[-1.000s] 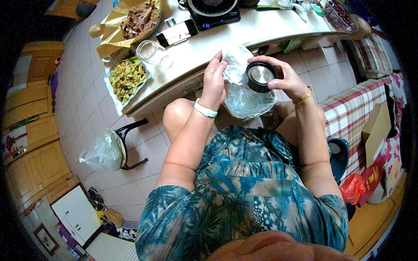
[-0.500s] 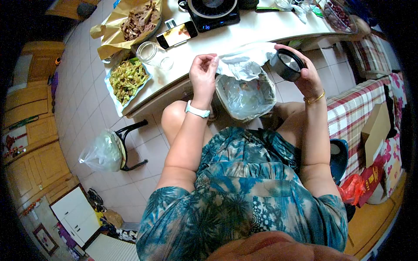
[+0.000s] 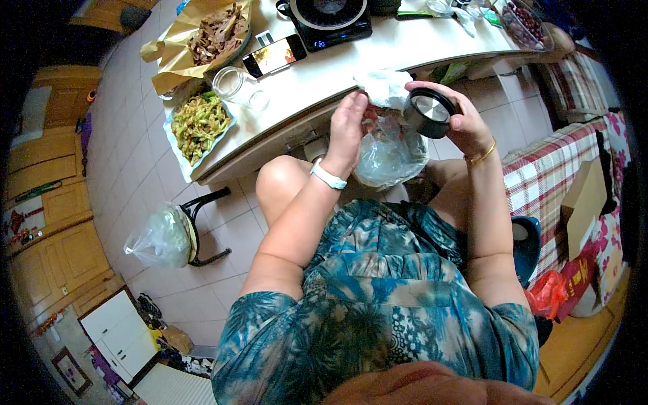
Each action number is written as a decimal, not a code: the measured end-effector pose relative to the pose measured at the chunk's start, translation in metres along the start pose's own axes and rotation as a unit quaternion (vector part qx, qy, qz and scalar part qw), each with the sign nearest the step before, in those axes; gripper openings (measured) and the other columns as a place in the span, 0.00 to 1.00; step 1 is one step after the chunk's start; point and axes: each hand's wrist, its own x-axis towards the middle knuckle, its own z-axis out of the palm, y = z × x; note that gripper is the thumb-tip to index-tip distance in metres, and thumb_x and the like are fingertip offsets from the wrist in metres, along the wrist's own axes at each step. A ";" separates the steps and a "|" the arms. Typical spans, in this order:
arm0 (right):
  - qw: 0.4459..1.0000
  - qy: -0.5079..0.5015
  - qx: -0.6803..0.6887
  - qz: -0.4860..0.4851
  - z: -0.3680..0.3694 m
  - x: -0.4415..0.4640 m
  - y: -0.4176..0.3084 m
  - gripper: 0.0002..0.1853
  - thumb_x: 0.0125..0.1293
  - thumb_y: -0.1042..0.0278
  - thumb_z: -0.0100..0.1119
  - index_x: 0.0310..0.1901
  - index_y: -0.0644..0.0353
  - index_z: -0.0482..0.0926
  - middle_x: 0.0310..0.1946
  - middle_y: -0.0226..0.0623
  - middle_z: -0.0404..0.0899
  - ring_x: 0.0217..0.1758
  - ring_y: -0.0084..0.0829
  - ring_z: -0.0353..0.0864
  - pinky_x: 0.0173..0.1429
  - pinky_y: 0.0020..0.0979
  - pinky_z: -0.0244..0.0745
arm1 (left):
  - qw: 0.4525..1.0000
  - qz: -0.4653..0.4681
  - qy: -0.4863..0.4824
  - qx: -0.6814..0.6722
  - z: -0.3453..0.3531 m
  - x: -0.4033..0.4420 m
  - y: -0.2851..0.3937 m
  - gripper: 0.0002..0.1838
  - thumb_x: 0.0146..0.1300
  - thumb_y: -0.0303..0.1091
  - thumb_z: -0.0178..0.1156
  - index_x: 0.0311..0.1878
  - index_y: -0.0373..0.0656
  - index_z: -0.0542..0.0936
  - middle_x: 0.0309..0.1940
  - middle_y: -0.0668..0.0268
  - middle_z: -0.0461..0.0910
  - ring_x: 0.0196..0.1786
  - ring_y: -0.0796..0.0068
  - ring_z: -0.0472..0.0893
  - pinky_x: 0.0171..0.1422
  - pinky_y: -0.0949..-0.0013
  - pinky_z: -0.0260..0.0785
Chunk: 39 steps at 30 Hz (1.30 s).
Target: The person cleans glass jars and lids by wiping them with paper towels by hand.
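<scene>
My right hand (image 3: 467,123) grips a black cup-like round container (image 3: 428,124), its pale, shiny round end tilted toward me. A crumpled white paper towel (image 3: 386,89) lies bunched between my two hands, next to the container. My left hand (image 3: 347,129) has its fingers drawn together at the towel's left side; part of the grip is hidden. Below both hands stands a waste bin lined with a clear plastic bag (image 3: 390,159), with some rubbish showing inside it.
On the white table (image 3: 297,91) are a tray of chopped green vegetables (image 3: 199,128), a glass jar (image 3: 229,84), a phone (image 3: 273,55), brown strips on paper (image 3: 219,37) and a black cooker (image 3: 331,20). A stool with a bagged item (image 3: 165,236) stands left.
My left hand has moved right toward the container, and the spread paper towel is now bunched up smaller. My right hand has shifted slightly left with the container.
</scene>
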 end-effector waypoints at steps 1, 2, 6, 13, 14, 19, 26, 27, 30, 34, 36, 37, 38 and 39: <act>1.000 -0.004 -0.001 0.008 0.000 0.000 0.002 0.52 0.47 0.41 0.79 0.66 0.73 0.72 0.62 0.43 0.78 0.64 0.31 0.79 0.73 0.32 0.68 | 0.997 -0.021 0.012 -0.075 -0.003 0.002 0.000 0.17 0.76 0.48 0.58 0.55 0.44 0.77 0.42 0.73 0.81 0.42 0.82 0.78 0.44 0.76 0.70; 1.000 -0.005 -0.001 0.008 0.001 -0.001 0.001 0.52 0.47 0.41 0.79 0.66 0.73 0.72 0.62 0.43 0.78 0.64 0.31 0.79 0.73 0.32 0.68 | 0.997 -0.020 0.012 -0.075 -0.005 0.004 -0.001 0.17 0.76 0.48 0.58 0.55 0.44 0.77 0.42 0.73 0.81 0.42 0.82 0.78 0.44 0.76 0.70; 0.995 -0.050 -0.055 0.059 0.006 -0.002 -0.001 0.49 0.44 0.46 0.80 0.65 0.71 0.75 0.59 0.39 0.80 0.63 0.29 0.78 0.72 0.32 0.68 | 0.995 0.016 0.055 -0.086 -0.018 0.009 -0.002 0.07 0.77 0.34 0.54 0.52 0.45 0.77 0.41 0.72 0.80 0.41 0.82 0.78 0.45 0.77 0.69; 0.985 -0.137 -0.067 0.081 0.007 -0.002 -0.001 0.45 0.45 0.50 0.82 0.63 0.68 0.77 0.61 0.38 0.78 0.65 0.29 0.75 0.74 0.32 0.63 | 0.983 0.126 0.104 -0.090 -0.017 0.009 0.016 0.08 0.80 0.31 0.42 0.55 0.45 0.69 0.42 0.68 0.79 0.43 0.78 0.80 0.48 0.71 0.75; 0.983 -0.149 -0.068 0.082 0.010 0.001 0.001 0.46 0.45 0.50 0.82 0.64 0.68 0.76 0.60 0.37 0.78 0.65 0.29 0.75 0.74 0.32 0.64 | 0.983 0.126 0.103 -0.090 -0.015 0.007 0.016 0.08 0.80 0.31 0.42 0.55 0.45 0.69 0.42 0.68 0.79 0.43 0.78 0.80 0.48 0.71 0.75; 0.972 -0.212 -0.054 0.084 0.029 0.014 0.026 0.43 0.48 0.53 0.82 0.64 0.67 0.76 0.61 0.38 0.78 0.64 0.28 0.75 0.73 0.32 0.66 | 0.935 -0.018 -0.069 -0.348 -0.019 -0.004 -0.016 0.34 0.80 0.59 0.37 0.68 0.35 0.69 0.61 0.55 0.78 0.61 0.56 0.80 0.68 0.55 0.73; 0.973 -0.201 -0.092 0.070 0.026 0.014 0.028 0.43 0.51 0.43 0.79 0.63 0.65 0.77 0.60 0.39 0.80 0.63 0.29 0.77 0.71 0.34 0.68 | 0.923 -0.072 -0.078 -0.369 -0.009 -0.001 0.010 0.42 0.76 0.68 0.32 0.76 0.41 0.62 0.71 0.50 0.69 0.71 0.48 0.72 0.77 0.49 0.62; 0.986 -0.152 -0.050 0.055 0.023 0.012 0.027 0.43 0.52 0.41 0.78 0.63 0.64 0.78 0.59 0.39 0.80 0.63 0.29 0.77 0.70 0.33 0.69 | 0.902 -0.074 -0.106 -0.412 -0.016 0.001 0.010 0.42 0.76 0.68 0.31 0.76 0.41 0.62 0.71 0.51 0.70 0.71 0.49 0.72 0.77 0.49 0.62; 0.996 0.057 -0.040 -0.051 0.031 0.016 0.032 0.43 0.50 0.40 0.79 0.62 0.63 0.78 0.59 0.39 0.80 0.63 0.32 0.79 0.68 0.34 0.72 | 0.874 -0.080 -0.159 -0.452 -0.019 0.001 0.009 0.42 0.76 0.69 0.31 0.76 0.42 0.63 0.71 0.54 0.70 0.71 0.51 0.71 0.77 0.50 0.62; 0.787 0.175 -0.525 -0.272 0.047 0.029 0.047 0.43 0.41 0.51 0.83 0.62 0.56 0.78 0.57 0.38 0.80 0.61 0.44 0.74 0.68 0.44 0.70 | 0.962 -0.057 -0.072 -0.257 0.015 -0.007 0.020 0.37 0.81 0.60 0.26 0.75 0.42 0.65 0.72 0.56 0.68 0.73 0.57 0.70 0.78 0.52 0.61; 0.763 0.175 -0.554 -0.284 0.044 0.032 0.058 0.44 0.41 0.49 0.83 0.62 0.55 0.78 0.57 0.38 0.80 0.62 0.44 0.74 0.68 0.43 0.69 | 0.972 -0.021 -0.052 -0.228 0.018 -0.006 0.010 0.33 0.82 0.55 0.29 0.73 0.42 0.68 0.69 0.58 0.72 0.69 0.60 0.74 0.75 0.54 0.66; 0.763 0.174 -0.555 -0.284 0.043 0.033 0.059 0.44 0.41 0.49 0.83 0.62 0.55 0.78 0.57 0.38 0.80 0.62 0.44 0.74 0.68 0.43 0.69 | 0.978 -0.037 -0.032 -0.201 0.012 -0.004 0.000 0.31 0.83 0.54 0.31 0.71 0.42 0.70 0.66 0.59 0.74 0.66 0.62 0.76 0.72 0.56 0.69; 0.753 0.177 -0.562 -0.295 0.043 0.034 0.059 0.45 0.41 0.48 0.83 0.62 0.56 0.77 0.57 0.38 0.80 0.61 0.44 0.74 0.68 0.43 0.70 | 0.983 -0.051 -0.013 -0.175 0.006 -0.002 -0.009 0.29 0.83 0.53 0.34 0.69 0.42 0.72 0.63 0.59 0.77 0.63 0.63 0.78 0.68 0.58 0.73; 0.742 0.180 -0.569 -0.305 0.043 0.034 0.059 0.45 0.41 0.47 0.82 0.63 0.56 0.77 0.57 0.38 0.80 0.61 0.43 0.75 0.68 0.43 0.70 | 0.969 -0.092 0.003 -0.229 0.018 -0.010 0.003 0.24 0.82 0.47 0.40 0.68 0.41 0.71 0.60 0.57 0.78 0.59 0.63 0.81 0.65 0.58 0.76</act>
